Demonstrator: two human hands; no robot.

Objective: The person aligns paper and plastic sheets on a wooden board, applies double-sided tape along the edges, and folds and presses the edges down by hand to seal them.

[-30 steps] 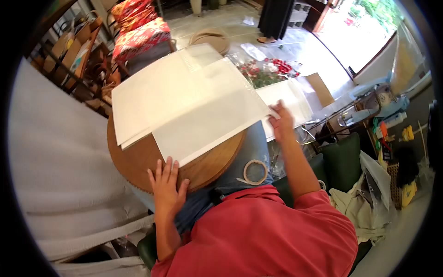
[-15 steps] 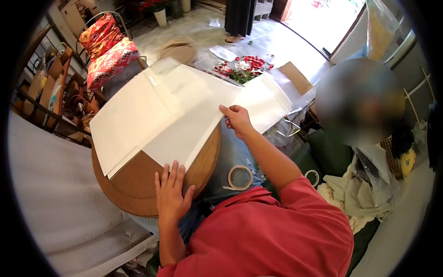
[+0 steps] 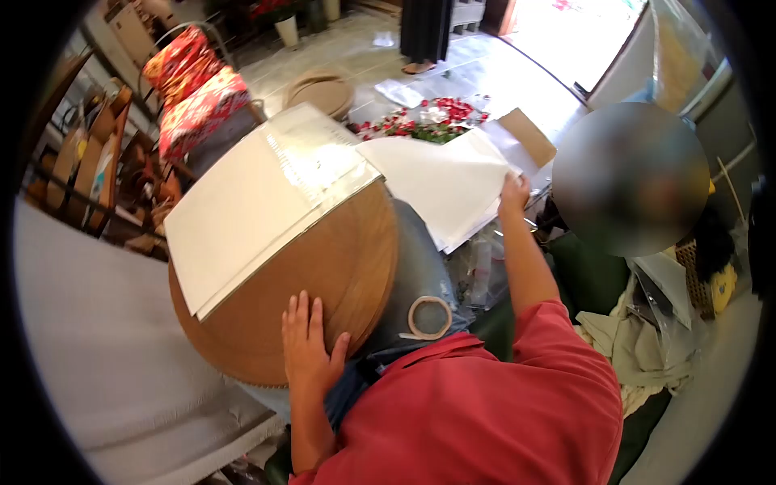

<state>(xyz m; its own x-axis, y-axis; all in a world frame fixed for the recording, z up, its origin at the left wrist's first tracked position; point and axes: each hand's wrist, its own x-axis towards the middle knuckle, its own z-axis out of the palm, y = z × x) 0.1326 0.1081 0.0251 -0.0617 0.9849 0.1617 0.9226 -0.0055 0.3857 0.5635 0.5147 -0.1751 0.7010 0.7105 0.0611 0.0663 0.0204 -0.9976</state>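
My left hand (image 3: 311,343) lies flat, fingers stretched, on the near edge of a round brown wooden tabletop (image 3: 347,259). Out to the right, my right hand (image 3: 514,196) pinches the right edge of a large white sheet (image 3: 444,182). That sheet is off the tabletop, above the spot where other white sheets were lying. On the far left half of the wood rests a stack of white sheets (image 3: 234,222), with shiny clear plastic (image 3: 315,166) along its right side. A roll of tape (image 3: 430,318) sits on my lap.
Red and white flowers (image 3: 432,120) with green leaves lie beyond the sheets, beside a piece of brown cardboard (image 3: 527,137). A red patterned cushion (image 3: 202,109) is on a chair at the left. Another person's foot (image 3: 419,67) shows at the back. Cloth and plastic (image 3: 647,323) are piled at right.
My right hand has moved right, drawing the white sheet off the tabletop and uncovering more wood. My left hand stays flat near the table's edge.
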